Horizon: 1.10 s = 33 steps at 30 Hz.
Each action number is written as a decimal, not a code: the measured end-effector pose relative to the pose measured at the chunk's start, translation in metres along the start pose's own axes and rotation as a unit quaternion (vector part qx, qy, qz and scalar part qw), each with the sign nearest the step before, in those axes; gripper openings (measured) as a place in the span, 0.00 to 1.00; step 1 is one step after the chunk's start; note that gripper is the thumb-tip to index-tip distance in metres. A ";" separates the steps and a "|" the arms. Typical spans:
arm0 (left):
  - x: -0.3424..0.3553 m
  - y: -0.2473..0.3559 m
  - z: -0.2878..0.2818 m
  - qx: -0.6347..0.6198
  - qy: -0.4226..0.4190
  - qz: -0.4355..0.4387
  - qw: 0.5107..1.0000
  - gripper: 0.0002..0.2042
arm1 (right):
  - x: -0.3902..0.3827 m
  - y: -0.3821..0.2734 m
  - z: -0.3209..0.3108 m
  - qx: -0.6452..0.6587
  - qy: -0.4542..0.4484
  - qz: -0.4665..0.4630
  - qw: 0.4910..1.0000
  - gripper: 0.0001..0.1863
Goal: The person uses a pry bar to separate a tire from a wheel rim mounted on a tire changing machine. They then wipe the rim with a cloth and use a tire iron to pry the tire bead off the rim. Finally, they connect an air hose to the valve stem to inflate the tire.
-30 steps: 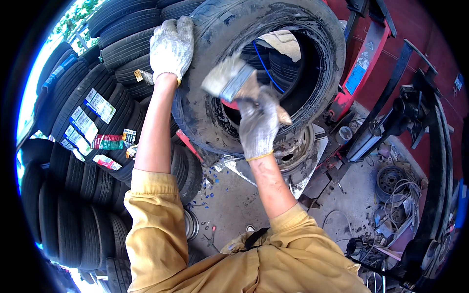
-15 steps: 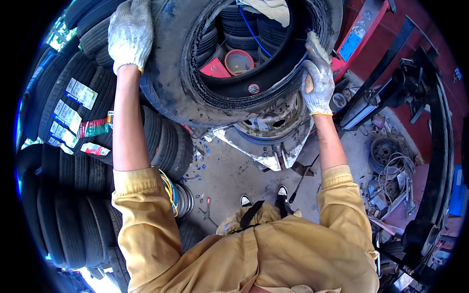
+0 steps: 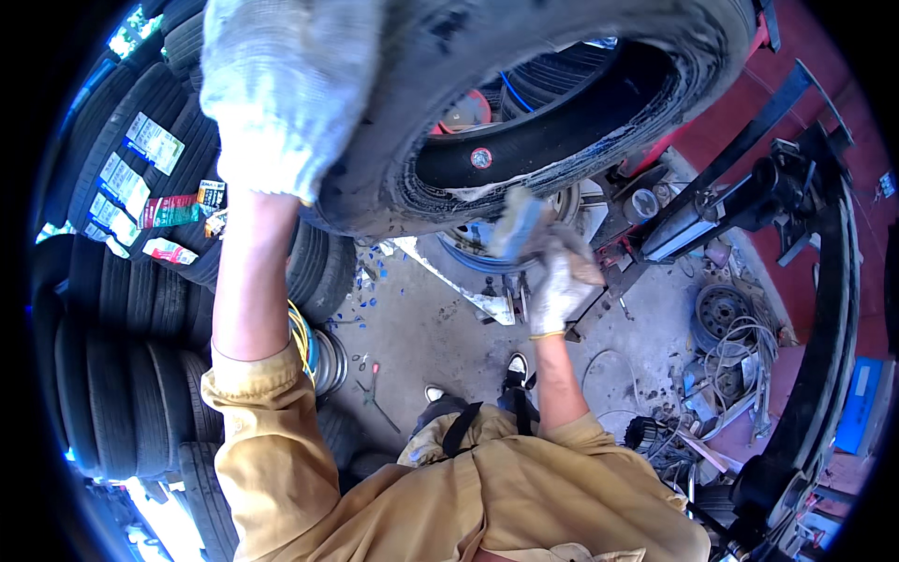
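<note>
My left hand, in a dirty white knit glove, grips the upper left of a large raised tyre, its fingers closed at the tyre and partly out of frame. Whitish, wet-looking smears coat the tyre's bead round the dark opening. My right hand, also gloved, is closed round a wide brush with pale bristles, blurred by motion, just below the tyre's lower bead. Beneath the tyre a steel wheel lies on the tyre machine's white-edged turntable.
Stacked tyres with labels fill the left, beside more rims. On the right stand the machine's black arm and red wall. A loose wheel lies among cables and clutter. A tool lies on the concrete floor.
The tyre is raised and tilted toward the upper right, with my left hand closer to the camera. The brush has moved from inside the opening to the right side, then down below the bead.
</note>
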State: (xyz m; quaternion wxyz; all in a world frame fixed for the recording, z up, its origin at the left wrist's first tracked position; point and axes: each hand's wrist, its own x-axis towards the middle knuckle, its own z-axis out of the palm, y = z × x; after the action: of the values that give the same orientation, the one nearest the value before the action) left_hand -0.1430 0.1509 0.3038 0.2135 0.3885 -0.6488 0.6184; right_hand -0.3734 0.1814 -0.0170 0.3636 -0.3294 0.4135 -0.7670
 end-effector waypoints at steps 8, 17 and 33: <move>0.020 0.063 -0.089 -0.348 0.080 -0.149 0.922 0.15 | 0.020 -0.089 -0.122 0.036 0.213 -0.008 0.976 0.10; -0.198 0.081 -0.092 -0.516 0.129 -0.513 0.674 0.29 | -0.141 -0.156 -0.181 0.072 0.085 0.153 0.982 0.23; -0.523 0.244 -0.201 -0.550 -0.047 -0.821 -0.147 0.28 | -0.225 -0.034 -0.296 -0.292 -0.016 0.285 0.913 0.12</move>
State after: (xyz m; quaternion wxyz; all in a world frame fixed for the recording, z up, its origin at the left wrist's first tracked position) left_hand -0.0539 0.4546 -0.2194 -0.6592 -0.3871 -0.0639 0.6415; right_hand -0.5053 0.4982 -0.1643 0.4609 -0.3008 0.6900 -0.4701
